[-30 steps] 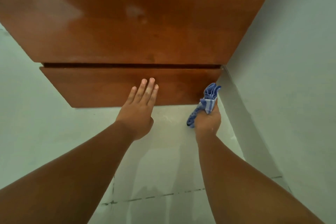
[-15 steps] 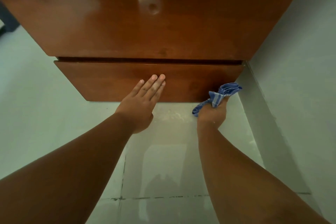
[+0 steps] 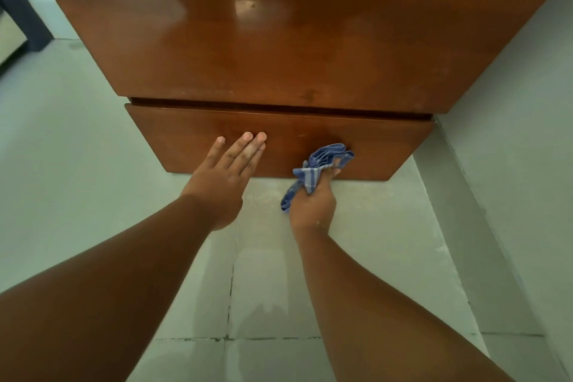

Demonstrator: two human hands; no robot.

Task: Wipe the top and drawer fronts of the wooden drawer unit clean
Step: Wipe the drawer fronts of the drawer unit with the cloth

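Observation:
The wooden drawer unit (image 3: 279,49) fills the upper frame, seen steeply from above. Its lowest drawer front (image 3: 387,149) sits just above the floor, under a dark gap. My left hand (image 3: 226,170) lies flat with straight fingers against that drawer front, left of centre. My right hand (image 3: 313,201) grips a bunched blue striped cloth (image 3: 322,161) and holds it against the same drawer front, right of centre. A loose tail of the cloth hangs down beside my right wrist.
Pale floor tiles (image 3: 273,295) with dark grout lines lie under my arms. A light wall (image 3: 511,164) runs close along the right side of the unit. A dark piece of furniture (image 3: 18,9) shows at the far left edge.
My right hand has carried the cloth leftward along the lowest drawer front, away from its right corner. The left hand stays flat on the drawer. The camera has tilted toward the unit.

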